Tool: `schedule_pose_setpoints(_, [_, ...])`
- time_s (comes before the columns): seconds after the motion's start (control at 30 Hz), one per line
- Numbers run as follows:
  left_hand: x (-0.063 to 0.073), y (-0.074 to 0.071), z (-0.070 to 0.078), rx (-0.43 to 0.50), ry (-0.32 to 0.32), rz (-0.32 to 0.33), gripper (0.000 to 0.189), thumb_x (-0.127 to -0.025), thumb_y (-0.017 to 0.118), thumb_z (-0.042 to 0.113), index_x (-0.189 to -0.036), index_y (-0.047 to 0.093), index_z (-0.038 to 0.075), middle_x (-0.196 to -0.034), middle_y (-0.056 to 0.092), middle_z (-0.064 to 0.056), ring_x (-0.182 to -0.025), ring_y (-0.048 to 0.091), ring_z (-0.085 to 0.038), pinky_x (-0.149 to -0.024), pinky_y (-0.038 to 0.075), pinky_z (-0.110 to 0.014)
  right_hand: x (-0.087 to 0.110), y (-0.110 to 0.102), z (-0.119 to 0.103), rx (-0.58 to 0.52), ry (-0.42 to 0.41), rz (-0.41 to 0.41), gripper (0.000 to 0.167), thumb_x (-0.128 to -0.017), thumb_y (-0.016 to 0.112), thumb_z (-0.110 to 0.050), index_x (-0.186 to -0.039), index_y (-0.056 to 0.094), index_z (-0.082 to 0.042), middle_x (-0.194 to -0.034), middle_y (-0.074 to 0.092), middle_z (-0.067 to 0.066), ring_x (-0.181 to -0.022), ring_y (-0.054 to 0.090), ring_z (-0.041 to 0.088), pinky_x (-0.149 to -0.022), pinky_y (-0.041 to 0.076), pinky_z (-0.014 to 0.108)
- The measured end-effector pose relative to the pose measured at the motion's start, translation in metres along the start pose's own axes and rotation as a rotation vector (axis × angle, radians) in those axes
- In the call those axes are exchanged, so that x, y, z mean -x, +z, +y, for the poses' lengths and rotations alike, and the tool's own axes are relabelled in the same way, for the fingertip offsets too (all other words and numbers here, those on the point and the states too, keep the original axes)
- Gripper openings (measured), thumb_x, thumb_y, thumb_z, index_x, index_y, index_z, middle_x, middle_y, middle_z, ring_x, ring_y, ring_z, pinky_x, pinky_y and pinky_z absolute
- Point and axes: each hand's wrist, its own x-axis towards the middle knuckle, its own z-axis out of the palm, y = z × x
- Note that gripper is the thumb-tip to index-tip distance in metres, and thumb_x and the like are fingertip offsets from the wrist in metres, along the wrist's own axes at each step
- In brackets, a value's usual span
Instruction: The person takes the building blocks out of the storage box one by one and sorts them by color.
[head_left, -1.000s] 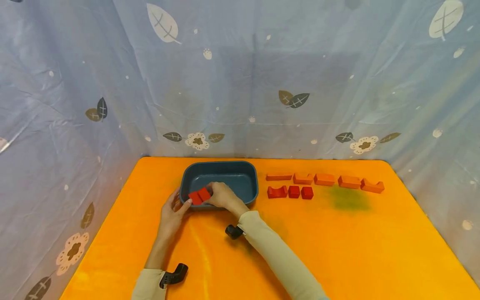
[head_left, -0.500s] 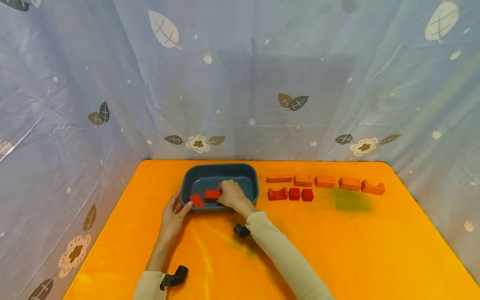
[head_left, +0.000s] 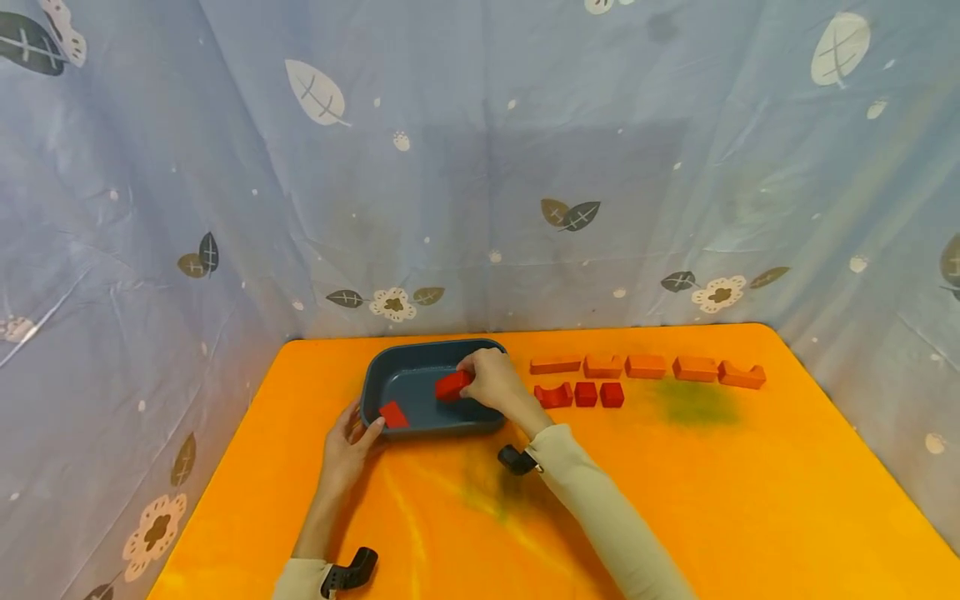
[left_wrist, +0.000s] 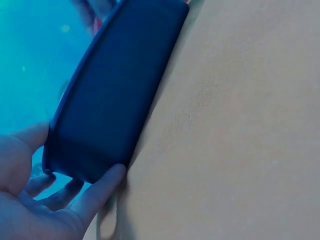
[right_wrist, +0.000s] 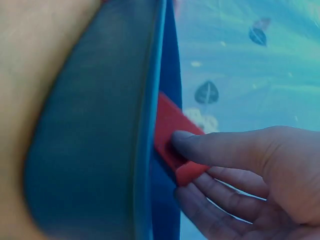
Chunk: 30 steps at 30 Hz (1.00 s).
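Note:
A dark blue rectangular bin (head_left: pixel 408 358) stands toward the back of the table. My left hand (head_left: pixel 343 454) grips its near left end; in the left wrist view the thumb lies at the rim of the bin (left_wrist: pixel 120 85) and the fingers press the outer end wall. Inside that corner, by the thumb, lies a flat-looking red block (head_left: pixel 393 414). My right hand (head_left: pixel 498 385) reaches over the bin and pinches another red block (head_left: pixel 452 386). In the right wrist view, thumb and fingers hold this red block (right_wrist: pixel 175 125) just inside the wall, which hides its lower part.
Right of the bin is a row of several orange blocks (head_left: pixel 646 367). In front of them sit a red notched block (head_left: pixel 553 396) and two red cubes (head_left: pixel 586 394). A patterned curtain (head_left: pixel 480 192) borders the orange-covered table (head_left: pixel 675 500) at the back and sides.
My right hand has carried its red block rightward, away from the other red block, to the middle of the bin. My left hand keeps its hold. The head view has shifted slightly.

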Motion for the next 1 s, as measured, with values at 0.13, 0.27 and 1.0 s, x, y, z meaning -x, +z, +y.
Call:
schedule_pose_setpoints(0.13, [0.003,0.002,0.0,0.014,0.006,0.007,0.07,-0.097,0.064,0.019,-0.154,0.026,0.003,-0.15,0.035,-0.024,-0.136,0.039,-0.039,-0.092,0.055,-0.036,0.013,-0.017,0.023,-0.17,0.055,0.002,0.034,-0.077,0.083,-0.004,-0.109,0.073,0.0,-0.098,0.073,0.01,-0.084,0.066,0.023,-0.078,0.058,0.032])
schedule_pose_setpoints(0.27, [0.004,0.002,0.003,0.02,0.009,0.004,0.071,-0.097,0.063,0.02,-0.154,0.025,0.004,-0.151,0.032,-0.024,-0.136,0.038,-0.039,-0.094,0.054,-0.038,0.025,-0.035,0.054,-0.29,0.071,0.004,0.037,-0.079,0.08,-0.004,-0.115,0.071,0.0,-0.106,0.072,0.013,-0.09,0.067,0.025,-0.078,0.059,0.032])
schedule_pose_setpoints(1.0, [0.009,0.002,0.004,0.042,-0.011,-0.009,0.071,-0.098,0.061,0.02,-0.156,0.022,0.007,-0.152,0.03,-0.023,-0.136,0.038,-0.039,-0.095,0.053,-0.043,0.118,-0.126,0.179,-0.27,0.199,0.137,0.046,-0.086,0.077,-0.015,-0.124,0.064,0.006,-0.123,0.064,0.024,-0.11,0.062,0.038,-0.089,0.056,0.037])
